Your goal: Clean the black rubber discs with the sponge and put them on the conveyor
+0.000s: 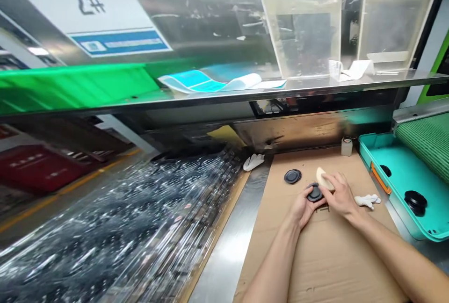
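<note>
A round black disc-shaped part (315, 192) is in my left hand (303, 205), whose fingers curl around its lower and left edge. My right hand (339, 194) grips a cream-coloured, curved pad (324, 180) beside the disc, with its fingertips close to the disc's right edge. Both hands are over a brown cardboard sheet (280, 233). Further back and to the left, more black discs (292, 176) lie on the cardboard, one overlapping another. Whether the pad touches the held disc cannot be made out.
A teal tray (396, 200) with black round parts stands at the right, near a green conveyor belt (428, 139). White crumpled material (367, 201) and a small bottle (346, 146) are on the cardboard. Plastic-wrapped black items (115, 228) fill the left. A metal shelf (301, 89) crosses above.
</note>
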